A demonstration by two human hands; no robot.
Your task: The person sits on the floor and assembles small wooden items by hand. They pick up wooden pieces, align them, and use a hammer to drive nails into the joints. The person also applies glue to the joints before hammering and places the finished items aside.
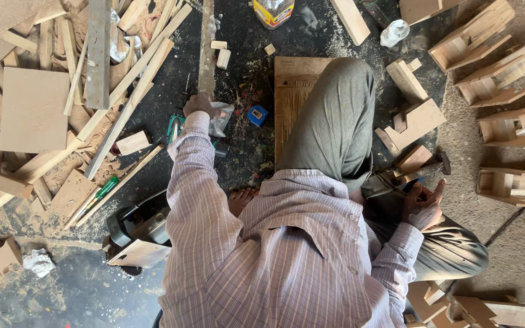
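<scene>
Although only the head view is given, it shows the person seated on a dark, sawdust-strewn workshop floor [262, 152] with both arms spread. The left hand [199, 104] is closed around the near end of a long, narrow, weathered wooden strip [206, 48] that runs straight away across the floor. The right hand [423, 203] rests on the right thigh with its fingers [437, 189] loosely spread, lying against a dark flat object whose kind I cannot tell; a hammer with a wooden handle [435, 165] lies just beyond it. A flat rectangular plywood board [290, 97] sits beside the bent knee, with a small blue tape measure [257, 115] near it. Several finished small wooden box frames [499, 73] stand in a row at the right, while a heap of uncut pale timber offcuts [37, 121] lies at the left, so some assembling looks done and stock remains.
</scene>
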